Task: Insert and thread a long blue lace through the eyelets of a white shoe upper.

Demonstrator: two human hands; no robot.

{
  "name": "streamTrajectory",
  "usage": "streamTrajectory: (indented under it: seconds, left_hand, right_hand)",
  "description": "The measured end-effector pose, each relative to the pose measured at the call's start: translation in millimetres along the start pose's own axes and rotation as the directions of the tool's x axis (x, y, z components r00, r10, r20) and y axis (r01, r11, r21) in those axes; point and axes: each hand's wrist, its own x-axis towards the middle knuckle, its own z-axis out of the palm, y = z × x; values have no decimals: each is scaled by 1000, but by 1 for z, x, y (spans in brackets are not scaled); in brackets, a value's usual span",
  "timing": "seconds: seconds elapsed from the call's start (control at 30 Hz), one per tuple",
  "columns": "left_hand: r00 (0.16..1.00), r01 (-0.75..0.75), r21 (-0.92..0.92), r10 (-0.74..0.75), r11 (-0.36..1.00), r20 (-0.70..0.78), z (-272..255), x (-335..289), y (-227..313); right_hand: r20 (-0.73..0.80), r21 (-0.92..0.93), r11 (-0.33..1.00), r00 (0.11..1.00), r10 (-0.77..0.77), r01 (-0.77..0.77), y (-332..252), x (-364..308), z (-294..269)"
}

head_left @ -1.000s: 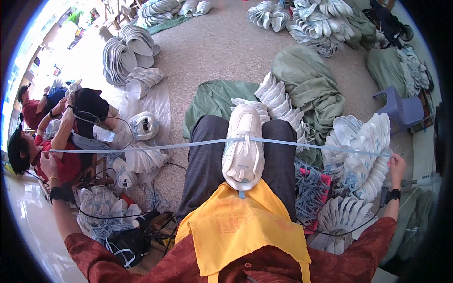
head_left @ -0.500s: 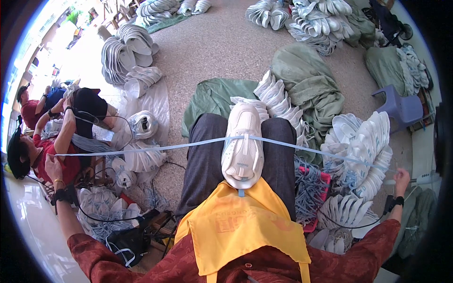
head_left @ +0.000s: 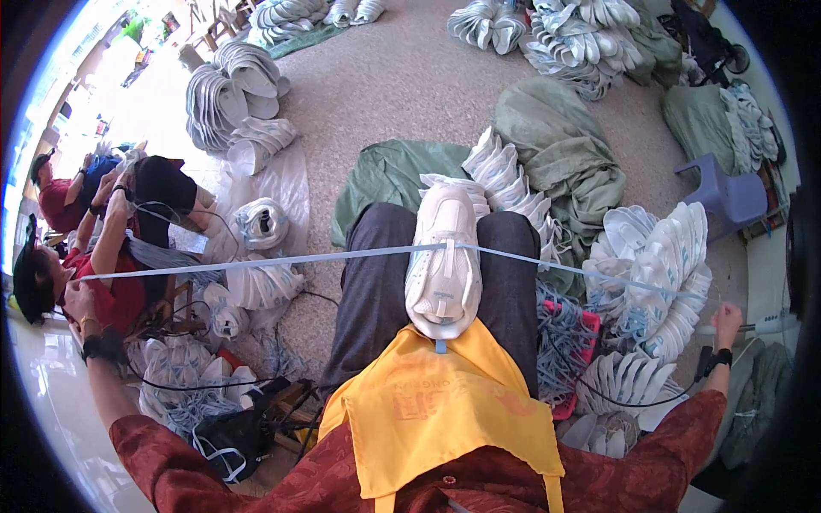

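A white sneaker upper (head_left: pixel 440 282) rests lengthwise between my thighs, its toe pointing away from me. A flat pale blue shoelace (head_left: pixel 256 263) crosses the top of it near the toe end and stretches out to both sides. At the far left my left hand (head_left: pixel 81 305) pinches one end of the lace. Out at the far right my right hand (head_left: pixel 727 321) is closed with fingertips together, at the lace's other end; the tip there is thin and faint. Over my lap lies a yellow apron (head_left: pixel 445 385).
Right of my leg sits a pink basket (head_left: pixel 590 323) of blue laces, beside stacked white shoe uppers (head_left: pixel 654 274). Green sacks (head_left: pixel 556 145) lie ahead, and a purple stool (head_left: pixel 727 192) stands at right. Two people in red (head_left: pixel 111 295) work on the left.
My left hand has moved farther out to the left, drawing the lace with it. My right hand has shifted only slightly. The sneaker upper stays between my thighs.
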Motion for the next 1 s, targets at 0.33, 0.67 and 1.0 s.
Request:
streamTrajectory:
  seconds: [0.33,0.67,1.0]
  left_hand:
    - [948,-307,-595,292,743,-125,-10,-36,154]
    - [-258,514,-436,618,739,743,-62,-364,354]
    - [338,111,-954,892,279,300,-67,-421,441]
  right_hand:
    - [-171,652,757,982,80,52,-45,45,33]
    - [810,585,591,427,-401,-556,-389,-248,123]
    - [187,601,541,554,-811,589,-495,-284,168]
